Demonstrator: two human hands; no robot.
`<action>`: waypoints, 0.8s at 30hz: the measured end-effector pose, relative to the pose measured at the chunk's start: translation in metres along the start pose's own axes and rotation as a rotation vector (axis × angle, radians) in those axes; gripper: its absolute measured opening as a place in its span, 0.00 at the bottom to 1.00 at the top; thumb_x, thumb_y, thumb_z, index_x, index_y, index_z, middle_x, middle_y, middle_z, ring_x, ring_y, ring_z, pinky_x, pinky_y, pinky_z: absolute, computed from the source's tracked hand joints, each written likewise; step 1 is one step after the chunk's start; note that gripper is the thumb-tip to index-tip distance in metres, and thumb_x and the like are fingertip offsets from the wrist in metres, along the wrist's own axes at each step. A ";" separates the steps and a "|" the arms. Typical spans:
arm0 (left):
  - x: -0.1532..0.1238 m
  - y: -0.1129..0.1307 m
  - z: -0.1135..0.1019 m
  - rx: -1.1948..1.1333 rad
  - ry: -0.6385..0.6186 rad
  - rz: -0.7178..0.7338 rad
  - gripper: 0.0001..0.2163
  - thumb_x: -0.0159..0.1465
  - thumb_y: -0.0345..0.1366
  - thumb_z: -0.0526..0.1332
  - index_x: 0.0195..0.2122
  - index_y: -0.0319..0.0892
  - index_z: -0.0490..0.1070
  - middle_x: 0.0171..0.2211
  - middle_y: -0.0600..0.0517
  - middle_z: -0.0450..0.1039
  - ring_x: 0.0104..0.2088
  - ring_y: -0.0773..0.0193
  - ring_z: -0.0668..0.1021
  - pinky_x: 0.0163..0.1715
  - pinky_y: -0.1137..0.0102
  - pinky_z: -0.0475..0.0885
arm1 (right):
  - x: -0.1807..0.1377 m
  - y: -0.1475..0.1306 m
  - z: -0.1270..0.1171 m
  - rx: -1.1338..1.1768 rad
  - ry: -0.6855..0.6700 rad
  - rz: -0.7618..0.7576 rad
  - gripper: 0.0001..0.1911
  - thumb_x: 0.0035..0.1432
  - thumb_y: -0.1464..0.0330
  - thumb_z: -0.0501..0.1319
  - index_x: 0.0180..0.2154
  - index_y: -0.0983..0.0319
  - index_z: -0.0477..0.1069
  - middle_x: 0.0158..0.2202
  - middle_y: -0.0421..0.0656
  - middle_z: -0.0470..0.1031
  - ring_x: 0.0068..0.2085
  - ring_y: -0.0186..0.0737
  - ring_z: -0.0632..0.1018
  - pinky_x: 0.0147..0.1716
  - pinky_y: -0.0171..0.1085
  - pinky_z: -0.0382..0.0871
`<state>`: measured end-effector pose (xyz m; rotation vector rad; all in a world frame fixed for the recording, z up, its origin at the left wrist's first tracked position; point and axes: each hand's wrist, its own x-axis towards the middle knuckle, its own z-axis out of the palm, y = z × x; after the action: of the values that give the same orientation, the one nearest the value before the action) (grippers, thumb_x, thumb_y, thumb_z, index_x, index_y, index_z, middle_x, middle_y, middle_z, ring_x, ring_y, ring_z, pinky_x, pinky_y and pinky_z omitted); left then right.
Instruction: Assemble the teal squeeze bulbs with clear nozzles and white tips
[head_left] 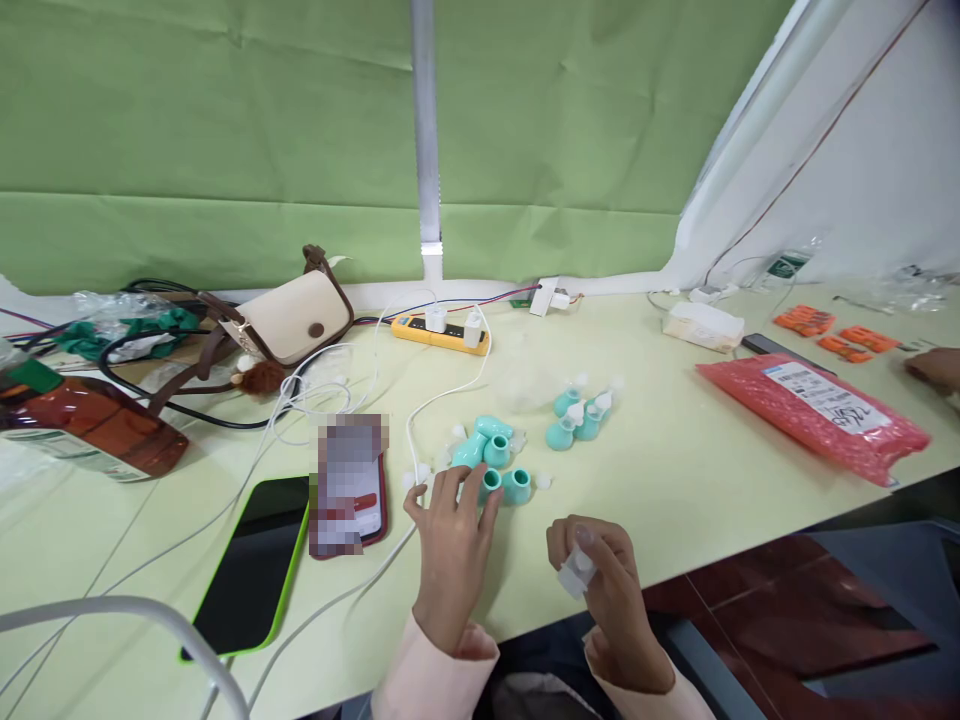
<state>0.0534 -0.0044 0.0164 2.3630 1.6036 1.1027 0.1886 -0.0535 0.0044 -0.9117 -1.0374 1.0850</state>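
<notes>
There, my right hand [604,560] pinched a cloudy plastic piece [576,573], and my left hand [452,522] was at a teal bottle [491,481], gripped or not, I couldn't tell!

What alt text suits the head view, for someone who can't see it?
A person's left hand is at small teal pots on a pale table; the right hand holds a translucent piece. Teal pieces with white tips sit nearby; a green-edged phone and cream bag are at left, a pink package at right.

Three open-mouthed teal bottles [517,495], one cream handbag [289,315], one pink parcel [795,420], one yellow power strip [411,332], two plugs [473,327]
</notes>
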 end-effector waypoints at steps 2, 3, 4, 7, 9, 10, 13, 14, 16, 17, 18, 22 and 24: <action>0.001 -0.001 0.001 -0.017 -0.022 0.015 0.08 0.59 0.32 0.55 0.41 0.42 0.66 0.38 0.48 0.72 0.39 0.59 0.72 0.40 0.60 0.56 | 0.001 0.004 -0.001 -0.043 0.003 0.022 0.21 0.55 0.63 0.52 0.13 0.64 0.57 0.13 0.36 0.53 0.17 0.29 0.57 0.17 0.32 0.47; 0.002 -0.002 0.002 -0.021 -0.040 0.020 0.08 0.59 0.32 0.55 0.41 0.42 0.66 0.38 0.48 0.72 0.39 0.59 0.72 0.40 0.61 0.57 | 0.001 0.006 -0.001 -0.061 0.007 0.033 0.22 0.55 0.62 0.52 0.13 0.64 0.58 0.13 0.37 0.54 0.17 0.29 0.57 0.17 0.32 0.47; 0.002 -0.003 0.004 -0.019 -0.058 0.024 0.08 0.59 0.32 0.55 0.41 0.42 0.66 0.38 0.48 0.72 0.39 0.60 0.72 0.40 0.62 0.58 | 0.002 0.008 -0.001 -0.079 0.010 0.046 0.22 0.54 0.61 0.52 0.13 0.64 0.58 0.13 0.37 0.55 0.17 0.29 0.57 0.17 0.32 0.47; 0.003 -0.008 0.010 0.011 -0.097 0.007 0.09 0.59 0.31 0.54 0.42 0.40 0.65 0.35 0.48 0.73 0.36 0.58 0.73 0.36 0.63 0.62 | 0.003 0.012 -0.001 -0.139 0.012 0.097 0.23 0.53 0.59 0.52 0.13 0.64 0.59 0.13 0.37 0.56 0.16 0.29 0.58 0.17 0.32 0.48; 0.002 -0.010 0.014 0.039 -0.113 -0.016 0.11 0.59 0.31 0.54 0.44 0.38 0.65 0.32 0.46 0.73 0.35 0.55 0.72 0.34 0.62 0.64 | 0.003 0.015 0.000 -0.166 0.018 0.116 0.23 0.53 0.58 0.52 0.13 0.65 0.60 0.12 0.37 0.57 0.16 0.29 0.58 0.17 0.31 0.48; 0.002 -0.011 0.015 0.051 -0.115 -0.027 0.12 0.59 0.31 0.54 0.44 0.37 0.64 0.31 0.45 0.72 0.35 0.54 0.72 0.33 0.61 0.65 | 0.004 0.015 0.001 -0.173 0.026 0.118 0.23 0.53 0.58 0.53 0.13 0.65 0.61 0.12 0.37 0.57 0.16 0.29 0.58 0.17 0.31 0.49; 0.002 -0.012 0.016 0.059 -0.111 -0.042 0.14 0.59 0.32 0.53 0.47 0.37 0.63 0.32 0.44 0.71 0.35 0.53 0.71 0.35 0.59 0.65 | 0.007 0.016 0.005 -0.185 0.048 0.114 0.21 0.52 0.59 0.54 0.14 0.65 0.63 0.13 0.38 0.60 0.17 0.29 0.60 0.17 0.31 0.51; 0.002 -0.012 0.014 0.053 -0.109 -0.043 0.15 0.59 0.32 0.53 0.47 0.37 0.62 0.33 0.44 0.70 0.36 0.53 0.71 0.35 0.59 0.66 | 0.008 0.015 0.006 -0.184 0.052 0.116 0.21 0.52 0.59 0.54 0.15 0.65 0.65 0.14 0.39 0.62 0.17 0.30 0.61 0.18 0.31 0.52; 0.001 -0.010 0.009 0.032 -0.106 -0.042 0.16 0.59 0.32 0.53 0.49 0.38 0.60 0.35 0.45 0.69 0.37 0.55 0.71 0.36 0.59 0.66 | 0.011 0.014 0.010 -0.157 0.055 0.135 0.20 0.53 0.59 0.53 0.18 0.66 0.68 0.15 0.41 0.66 0.18 0.31 0.65 0.18 0.32 0.56; 0.000 -0.009 0.006 -0.007 -0.085 -0.041 0.15 0.59 0.32 0.53 0.48 0.39 0.60 0.36 0.45 0.69 0.37 0.56 0.71 0.36 0.61 0.67 | 0.013 0.014 0.012 -0.137 0.054 0.151 0.20 0.53 0.59 0.53 0.18 0.66 0.68 0.16 0.42 0.67 0.18 0.32 0.66 0.19 0.32 0.58; -0.002 -0.008 0.002 -0.066 -0.048 -0.039 0.14 0.60 0.31 0.52 0.47 0.39 0.61 0.36 0.45 0.69 0.37 0.58 0.71 0.36 0.62 0.67 | 0.015 0.013 0.014 -0.120 0.058 0.168 0.21 0.53 0.58 0.52 0.19 0.66 0.68 0.16 0.42 0.67 0.17 0.32 0.67 0.18 0.32 0.58; -0.014 -0.001 -0.017 -0.470 0.082 0.003 0.09 0.58 0.30 0.56 0.40 0.41 0.67 0.29 0.50 0.70 0.31 0.62 0.72 0.32 0.67 0.68 | 0.020 0.013 0.025 -0.165 0.075 0.181 0.22 0.51 0.58 0.54 0.13 0.64 0.61 0.11 0.39 0.62 0.13 0.29 0.63 0.13 0.30 0.55; -0.018 0.002 -0.024 -0.603 -0.024 0.003 0.08 0.54 0.31 0.60 0.36 0.41 0.69 0.28 0.50 0.71 0.30 0.63 0.72 0.29 0.68 0.69 | 0.022 0.013 0.030 -0.196 0.067 0.175 0.22 0.50 0.58 0.56 0.12 0.64 0.56 0.10 0.37 0.59 0.13 0.27 0.60 0.12 0.29 0.52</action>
<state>0.0372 -0.0284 0.0258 1.9635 1.0527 1.3189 0.1594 -0.0267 0.0044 -1.2075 -1.0358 1.1025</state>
